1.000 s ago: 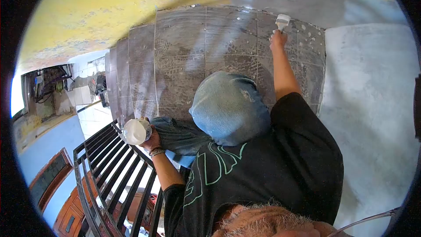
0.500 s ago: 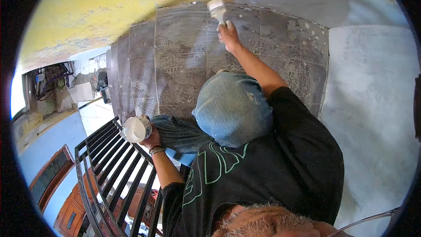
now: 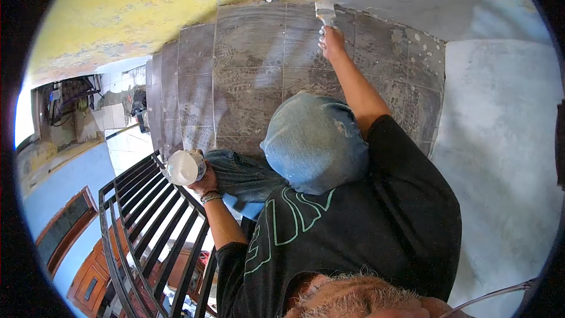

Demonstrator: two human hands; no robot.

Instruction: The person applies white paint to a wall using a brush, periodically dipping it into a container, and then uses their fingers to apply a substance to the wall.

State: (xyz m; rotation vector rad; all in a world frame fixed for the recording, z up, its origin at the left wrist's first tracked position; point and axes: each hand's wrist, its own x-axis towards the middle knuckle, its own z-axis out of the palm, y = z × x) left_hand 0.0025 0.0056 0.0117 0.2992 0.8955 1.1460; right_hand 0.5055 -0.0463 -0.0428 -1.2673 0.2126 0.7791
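A white, open cup (image 3: pixel 182 168) with pale contents is held in my left hand (image 3: pixel 205 180), beside the black railing. My right arm reaches up and away, and my right hand (image 3: pixel 332 41) grips the handle of a wide paintbrush (image 3: pixel 325 13). The brush's light bristles are at the foot of the wall (image 3: pixel 394 9), where its grey-white part meets the dark tiled floor. My bent knee in worn jeans (image 3: pixel 318 144) lies between the two hands.
Scuffed brown-grey tiles (image 3: pixel 247 47) spread ahead. A peeling yellow wall (image 3: pixel 135 12) rises at the upper left, and a whitish wall (image 3: pixel 500 123) stands at the right. Black metal railing (image 3: pixel 147 218) borders the lower left, with a wooden door (image 3: pixel 91 280) beyond.
My right hand and the brush have moved to the right along the wall's base. The cup stays in my left hand, nearly in place. The view has shifted slightly.
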